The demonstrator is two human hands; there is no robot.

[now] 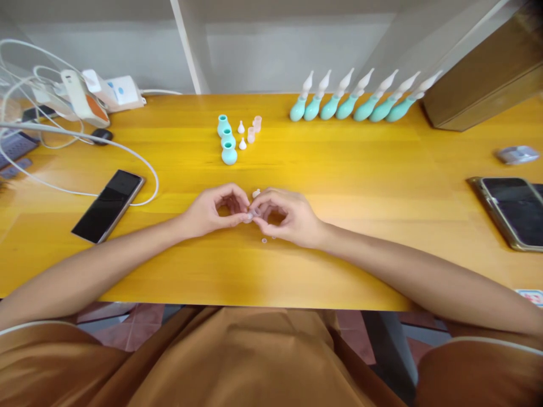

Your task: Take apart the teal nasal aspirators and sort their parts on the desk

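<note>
My left hand (pixel 204 211) and right hand (pixel 299 219) are pinched almost closed on a small translucent piece (pixel 255 212), seemingly ring-like; three teal bulbs (pixel 229 154) stand farther off, slightly left

Both hands (pixel 206 212) (pixel 298 217) pinching, fingertips (pixel 245 217) close together; forearms (pixel 136 249) (pixel 382 254) angled inward.

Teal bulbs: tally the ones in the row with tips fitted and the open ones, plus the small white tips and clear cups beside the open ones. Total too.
Tipped teal bulbs: 7
Open teal bulbs: 3
Small white tips: 2
Clear cups: 2
Total: 14
</note>
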